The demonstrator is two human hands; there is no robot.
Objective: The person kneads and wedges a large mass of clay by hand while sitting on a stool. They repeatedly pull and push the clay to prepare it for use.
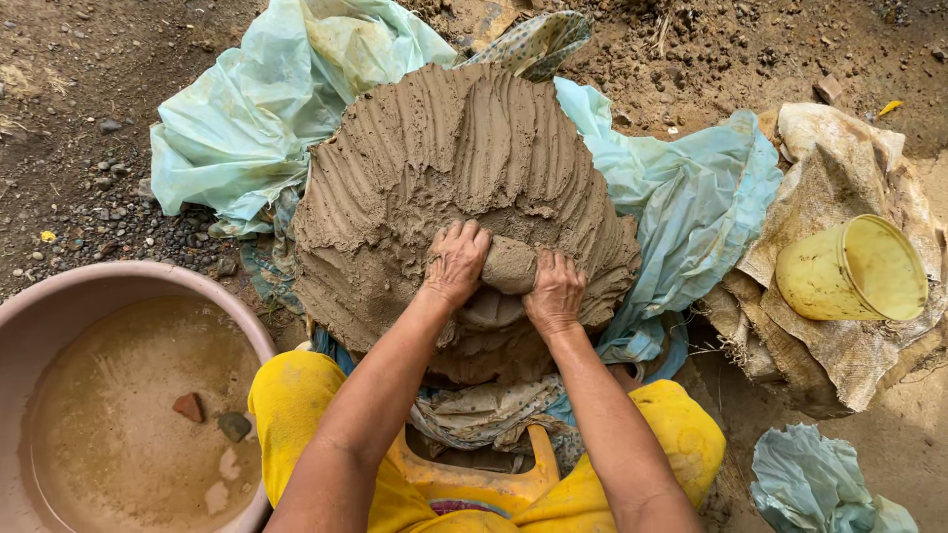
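both hands, left hand [455,263] and right hand [554,292], clenched a clay lump [510,265] pulled from the near edge of the clay mound [454,168] (most of it apparently unworked).

Bare forearms, clay-smeared left hand [455,263], right hand [555,293], yellow clothing

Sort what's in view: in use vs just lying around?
In use:
- left hand and right hand, both gripping a clay lump
- big grooved clay mound
- plastic sheet under the mound

Lying about:
- basin of muddy water with stones in it
- tipped yellow bucket
- sacking
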